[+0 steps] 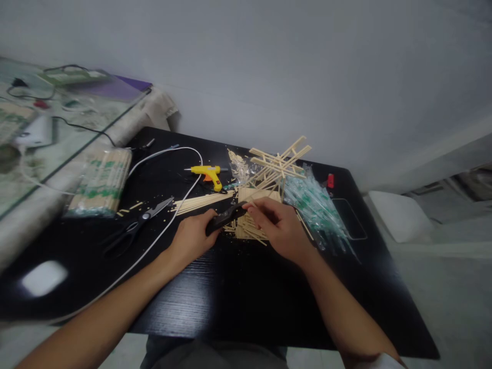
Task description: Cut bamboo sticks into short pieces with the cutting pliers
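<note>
My left hand (196,231) is wrapped round a dark hand tool (225,218) whose exact kind I cannot make out. The tool's far end reaches my right hand (282,225), where the fingers pinch what looks like a thin wooden stick (251,203). Beneath both hands lies a pile of short wooden sticks (249,228), partly covered by my right hand. Just behind it, a lattice frame of joined sticks (279,163) stands tilted. Several long loose sticks (203,201) are spread left of the pile.
A yellow glue gun (207,173) rests at the back, near a white cable (175,218). Black-handled scissors (138,225) and a bundle of wrapped sticks (102,182) are at left. To the right lie clear-green plastic wrappers (315,205), a phone (349,219) and a red object (330,180).
</note>
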Tool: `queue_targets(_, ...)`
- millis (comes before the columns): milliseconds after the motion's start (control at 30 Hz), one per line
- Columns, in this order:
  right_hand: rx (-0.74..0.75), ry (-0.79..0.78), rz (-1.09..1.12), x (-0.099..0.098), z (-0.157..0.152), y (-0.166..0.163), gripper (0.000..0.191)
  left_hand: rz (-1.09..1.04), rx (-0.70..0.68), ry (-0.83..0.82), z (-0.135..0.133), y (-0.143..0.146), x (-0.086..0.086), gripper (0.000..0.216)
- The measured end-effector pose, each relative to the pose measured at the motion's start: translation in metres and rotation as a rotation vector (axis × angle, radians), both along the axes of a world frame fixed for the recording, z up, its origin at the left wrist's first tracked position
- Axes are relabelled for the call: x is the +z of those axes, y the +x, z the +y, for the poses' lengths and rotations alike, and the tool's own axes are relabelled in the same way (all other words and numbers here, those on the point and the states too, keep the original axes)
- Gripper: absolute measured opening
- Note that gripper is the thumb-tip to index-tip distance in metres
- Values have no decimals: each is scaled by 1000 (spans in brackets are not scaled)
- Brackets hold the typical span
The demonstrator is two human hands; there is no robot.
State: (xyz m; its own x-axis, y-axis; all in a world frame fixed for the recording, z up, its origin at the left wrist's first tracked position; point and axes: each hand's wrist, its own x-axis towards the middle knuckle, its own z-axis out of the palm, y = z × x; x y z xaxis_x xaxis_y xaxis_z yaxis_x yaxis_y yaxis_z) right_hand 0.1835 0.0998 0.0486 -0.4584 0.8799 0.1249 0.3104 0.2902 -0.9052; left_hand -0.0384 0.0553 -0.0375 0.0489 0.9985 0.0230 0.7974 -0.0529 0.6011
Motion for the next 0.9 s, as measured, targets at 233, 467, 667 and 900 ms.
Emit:
queue_targets(233, 81, 209, -155, -5, 2, 0, 20, 89, 6, 62, -1, 0, 2, 26)
queue_targets(467, 204, 372, -395, -13, 4, 1, 27, 143, 17, 84, 0, 0, 1, 32)
queue_targets(667, 177, 447, -511, -20, 6, 2, 28, 204, 23, 88, 2, 0, -2, 34)
queue_targets(900, 167, 414, -566, -18, 5, 0, 26, 271, 37, 98, 2, -1, -1, 35)
